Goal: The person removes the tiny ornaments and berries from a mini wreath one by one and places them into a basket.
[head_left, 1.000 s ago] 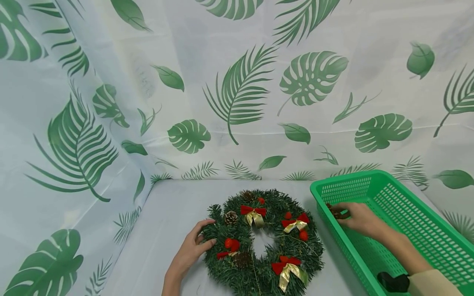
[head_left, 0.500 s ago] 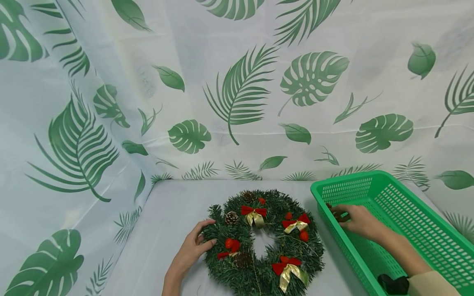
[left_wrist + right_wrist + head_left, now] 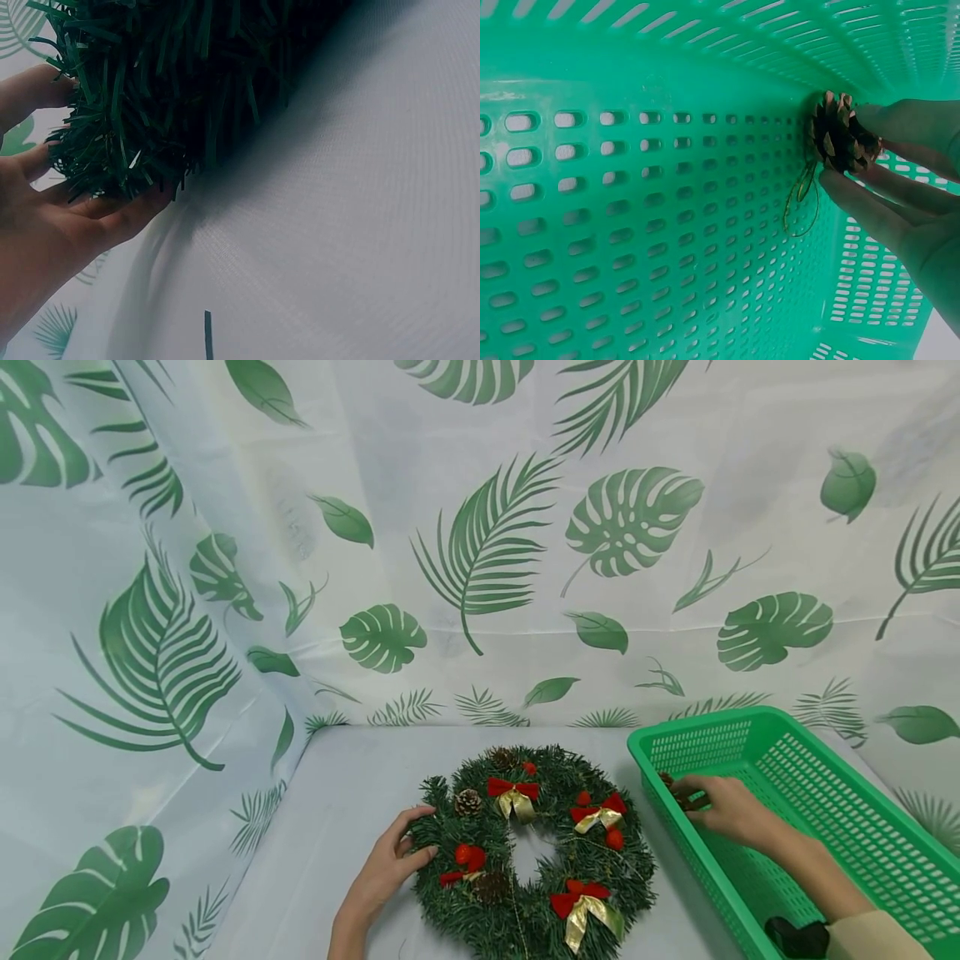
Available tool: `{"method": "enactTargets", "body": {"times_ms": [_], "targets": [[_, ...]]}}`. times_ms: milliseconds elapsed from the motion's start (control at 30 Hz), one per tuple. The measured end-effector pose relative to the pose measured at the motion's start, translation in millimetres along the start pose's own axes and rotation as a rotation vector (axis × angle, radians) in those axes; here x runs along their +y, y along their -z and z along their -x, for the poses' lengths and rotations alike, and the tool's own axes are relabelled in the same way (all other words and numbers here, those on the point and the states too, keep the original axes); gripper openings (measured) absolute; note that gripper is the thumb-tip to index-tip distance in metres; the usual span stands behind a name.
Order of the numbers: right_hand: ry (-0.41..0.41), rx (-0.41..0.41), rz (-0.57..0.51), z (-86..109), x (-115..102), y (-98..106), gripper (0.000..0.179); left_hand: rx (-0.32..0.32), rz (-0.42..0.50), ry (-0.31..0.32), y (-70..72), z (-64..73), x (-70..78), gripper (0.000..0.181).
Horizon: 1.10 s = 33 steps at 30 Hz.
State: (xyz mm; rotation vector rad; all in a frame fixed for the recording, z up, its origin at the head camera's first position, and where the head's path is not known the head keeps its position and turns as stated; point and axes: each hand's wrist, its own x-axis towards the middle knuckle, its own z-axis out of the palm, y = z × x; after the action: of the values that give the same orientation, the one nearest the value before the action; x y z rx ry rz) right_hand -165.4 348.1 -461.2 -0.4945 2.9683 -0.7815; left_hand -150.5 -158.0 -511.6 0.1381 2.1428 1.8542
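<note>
A green artificial wreath (image 3: 600, 862) with red-and-gold bows, red balls and several pine cones lies on the white table in the head view. At its left edge my left hand (image 3: 392, 858) grips the greenery, thumb and fingers bent around the outer rim; the left wrist view shows the fingers (image 3: 127, 217) reaching under the tinsel. Inside the green basket (image 3: 840, 787), my right hand (image 3: 726, 810) pinches a brown pine cone (image 3: 841, 136) between thumb and fingers. A thin gold cord loop (image 3: 793, 210) hangs from the cone, close to the basket's perforated wall.
The long basket stands right of the wreath, its near end cut off by the frame. A black strap (image 3: 797, 935) shows at the right wrist by the sleeve. Leaf-printed white curtains (image 3: 480, 677) enclose the back and left side of the table (image 3: 352, 777).
</note>
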Motion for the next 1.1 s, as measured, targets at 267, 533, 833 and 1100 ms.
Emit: {"method": "enactTargets", "body": {"times_ms": [267,533,833,1100], "targets": [[-0.020,-0.002,-0.012,3.1,0,4,0.034,0.000,-0.003,-0.002,-0.5,-0.3,0.5,0.059],[-0.037,0.002,-0.004,4.2,-3,8,0.035,-0.002,-0.002,0.003,-0.7,0.8,1.8,0.060],[-0.032,0.021,0.017,4.5,-7,15,0.035,0.000,-0.008,-0.001,0.1,0.3,0.8,0.059],[-0.004,0.044,0.018,3.5,-11,19,0.032,0.004,-0.012,-0.009,-0.8,-0.8,0.9,0.059]]}}
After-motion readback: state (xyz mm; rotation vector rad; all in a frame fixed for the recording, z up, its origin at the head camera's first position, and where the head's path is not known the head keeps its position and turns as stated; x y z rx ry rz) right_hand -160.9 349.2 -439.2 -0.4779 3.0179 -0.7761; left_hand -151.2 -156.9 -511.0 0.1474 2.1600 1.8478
